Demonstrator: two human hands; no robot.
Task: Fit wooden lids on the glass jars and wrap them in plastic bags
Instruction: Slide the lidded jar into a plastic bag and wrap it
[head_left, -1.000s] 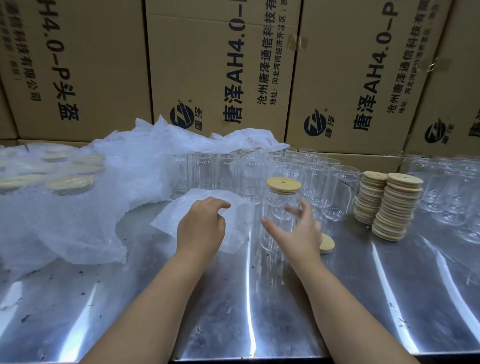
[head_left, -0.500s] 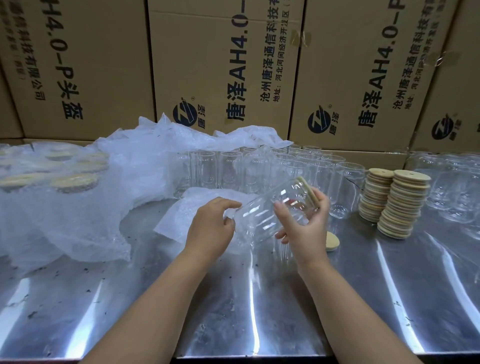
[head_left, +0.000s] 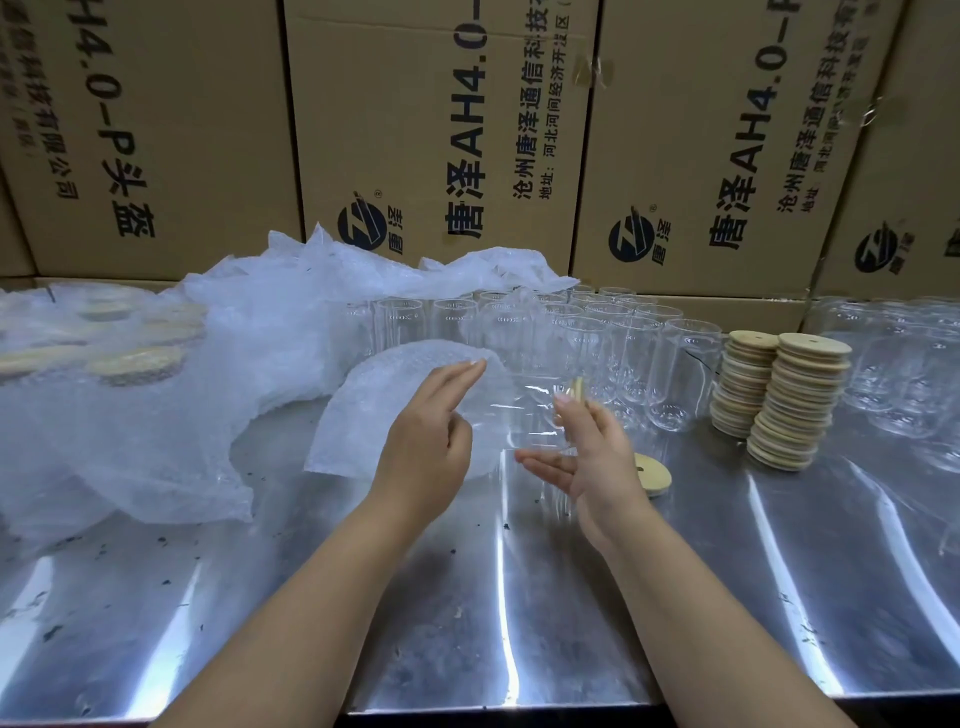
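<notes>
Left hand (head_left: 426, 441) steadies the bag (head_left: 384, 400); its grip cannot be told. Right hand (head_left: 592, 457), fingers straight, supports the lidded jar (head_left: 524, 415). Feed the jar in squarely.

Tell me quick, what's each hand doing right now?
Left hand: fingers straight on the bubble-wrap bag; a pinch cannot be told.
Right hand: open, cradling the lidded glass jar.
</notes>
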